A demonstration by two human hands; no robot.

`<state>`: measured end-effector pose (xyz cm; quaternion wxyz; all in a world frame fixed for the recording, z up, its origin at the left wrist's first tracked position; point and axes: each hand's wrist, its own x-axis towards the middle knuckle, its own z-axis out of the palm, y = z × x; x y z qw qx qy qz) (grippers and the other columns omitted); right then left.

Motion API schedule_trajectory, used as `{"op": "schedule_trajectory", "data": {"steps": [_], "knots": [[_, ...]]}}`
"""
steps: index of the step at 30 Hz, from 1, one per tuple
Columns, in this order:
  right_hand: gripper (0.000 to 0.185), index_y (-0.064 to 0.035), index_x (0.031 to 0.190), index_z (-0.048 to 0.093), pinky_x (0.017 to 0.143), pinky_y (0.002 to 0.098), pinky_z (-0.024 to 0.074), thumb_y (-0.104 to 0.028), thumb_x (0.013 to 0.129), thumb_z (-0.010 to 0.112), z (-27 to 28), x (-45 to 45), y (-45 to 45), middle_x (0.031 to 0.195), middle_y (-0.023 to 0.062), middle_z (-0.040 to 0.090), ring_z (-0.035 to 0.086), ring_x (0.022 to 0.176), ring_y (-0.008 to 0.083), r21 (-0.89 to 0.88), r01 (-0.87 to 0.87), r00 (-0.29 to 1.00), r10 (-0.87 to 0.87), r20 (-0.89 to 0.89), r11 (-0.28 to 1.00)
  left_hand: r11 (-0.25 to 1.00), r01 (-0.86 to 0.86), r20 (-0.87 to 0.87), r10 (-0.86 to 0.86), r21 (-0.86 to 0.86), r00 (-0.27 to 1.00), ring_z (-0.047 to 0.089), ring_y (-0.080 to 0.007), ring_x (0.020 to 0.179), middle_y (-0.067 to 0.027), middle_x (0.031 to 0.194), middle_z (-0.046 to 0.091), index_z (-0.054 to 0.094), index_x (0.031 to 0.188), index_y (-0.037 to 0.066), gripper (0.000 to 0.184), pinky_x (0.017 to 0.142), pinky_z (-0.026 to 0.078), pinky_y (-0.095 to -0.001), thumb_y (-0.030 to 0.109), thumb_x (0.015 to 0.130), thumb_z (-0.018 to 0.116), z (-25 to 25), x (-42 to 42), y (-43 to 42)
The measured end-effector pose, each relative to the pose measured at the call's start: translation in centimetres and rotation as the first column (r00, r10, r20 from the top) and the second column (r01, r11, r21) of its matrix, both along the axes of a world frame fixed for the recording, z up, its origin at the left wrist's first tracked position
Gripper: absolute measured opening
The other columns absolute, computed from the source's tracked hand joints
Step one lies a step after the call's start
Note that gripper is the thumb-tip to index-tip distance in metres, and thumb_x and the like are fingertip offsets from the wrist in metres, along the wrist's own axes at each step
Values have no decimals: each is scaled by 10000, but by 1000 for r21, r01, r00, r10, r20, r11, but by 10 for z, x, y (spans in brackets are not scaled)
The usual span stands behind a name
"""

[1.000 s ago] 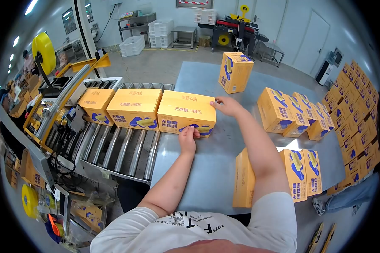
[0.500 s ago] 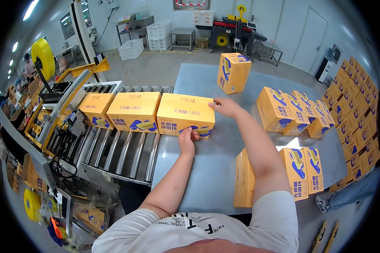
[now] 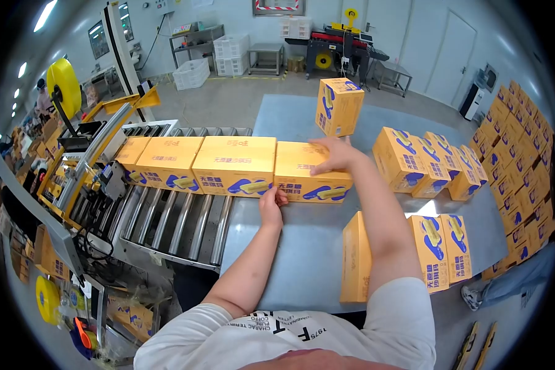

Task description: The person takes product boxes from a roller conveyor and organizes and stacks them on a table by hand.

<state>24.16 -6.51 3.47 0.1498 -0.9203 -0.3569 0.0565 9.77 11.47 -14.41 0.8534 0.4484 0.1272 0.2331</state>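
Observation:
A row of yellow cartons with blue printing runs from the roller conveyor (image 3: 185, 225) onto the metal table (image 3: 290, 271). My right hand (image 3: 336, 155) grips the top of the end carton (image 3: 302, 166), fingers toward its far side and thumb toward the front. Low at the front, where that carton meets the adjacent carton (image 3: 234, 161), is my left hand (image 3: 272, 206). Its fingers are curled in against the carton fronts; whether they hold anything is hidden. Farther left in the row are another carton (image 3: 169, 161) and one partly behind the machine frame (image 3: 132, 151).
An upright carton (image 3: 339, 108) stands at the table's back. More cartons stand at right (image 3: 401, 160) and along the near edge (image 3: 428, 253). A taping machine frame (image 3: 105, 132) rises at left. Stacked cartons (image 3: 512, 179) and another person's leg (image 3: 518, 277) are beyond the table.
The carton row has slid right, off the rollers and farther onto the table, and another carton shows at its left end. My right hand has shifted from the end carton's right edge onto its top.

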Motion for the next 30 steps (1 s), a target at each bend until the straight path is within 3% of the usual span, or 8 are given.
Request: {"op": "schedule_trajectory", "data": {"steps": [1, 5, 9, 15, 18, 21, 27, 30], "knots": [[1263, -208, 1586, 399, 1251, 615, 72, -497, 493, 961, 7, -8, 13, 1581, 212, 427, 324, 1514, 353, -106, -48, 999, 46, -29, 993, 999, 21, -1, -21, 28, 1000, 590, -150, 665, -49, 715, 625, 651, 799, 53, 371, 670, 490, -296, 325, 1019, 528, -1, 0, 0], [1407, -263, 1650, 195, 1242, 551, 208, -377, 471, 954, -9, -24, 36, 1633, 251, 268, 298, 1505, 422, -328, -17, 998, 38, 59, 945, 997, 49, 16, -50, 65, 999, 590, -154, 664, -53, 713, 626, 652, 790, 49, 378, 665, 488, -299, 318, 1023, 525, -3, 0, -4], [1359, -250, 1644, 224, 1188, 519, 299, -395, 495, 935, -18, 6, 0, 1510, 247, 406, 394, 1415, 416, -281, 59, 979, -1, 203, 958, 998, 53, 24, -54, 45, 998, 579, -156, 653, -48, 695, 606, 651, 792, 45, 373, 659, 480, -297, 309, 1024, 527, -2, 1, -1], [1284, -227, 1642, 241, 1129, 517, 346, -502, 574, 899, 6, 1, -2, 1409, 214, 475, 459, 1333, 378, 50, 642, 656, -583, 479, 765, 999, 45, 35, -45, -6, 998, 570, -154, 647, -39, 676, 582, 650, 794, 38, 366, 652, 465, -290, 304, 1021, 539, 2, 0, 0], [1230, -180, 1634, 254, 1079, 507, 406, -473, 625, 894, 4, 14, 5, 1394, 204, 492, 476, 1325, 361, 85, 611, 662, -567, 490, 787, 999, 41, 43, -40, -3, 998, 571, -154, 648, -37, 673, 578, 654, 799, 35, 367, 651, 462, -287, 304, 1022, 539, 1, 3, -1], [1155, -155, 1631, 260, 1057, 509, 445, -405, 689, 880, 3, -2, 24, 1439, 188, 493, 480, 1353, 353, -256, 602, 776, -478, 411, 756, 999, 35, 41, -35, 16, 999, 572, -155, 648, -36, 670, 576, 657, 803, 32, 366, 651, 460, -286, 302, 1021, 537, -1, 3, 0], [1033, -160, 1628, 284, 1123, 554, 408, -311, 767, 834, 2, 15, 0, 1583, 169, 412, 424, 1448, 369, -351, 599, 796, -582, 165, 720, 999, 48, 54, -49, 6, 997, 575, -155, 653, -36, 667, 575, 659, 806, 31, 362, 651, 461, -286, 306, 1011, 542, -2, 4, 1], [969, -160, 1629, 283, 1144, 558, 387, -269, 813, 794, -14, 33, -19, 1592, 166, 407, 406, 1465, 376, -360, 674, 736, -626, 258, 645, 999, 46, 51, -45, -15, 998, 577, -157, 655, -39, 667, 576, 658, 807, 30, 355, 652, 462, -288, 302, 1004, 543, -2, 3, 0]]}}
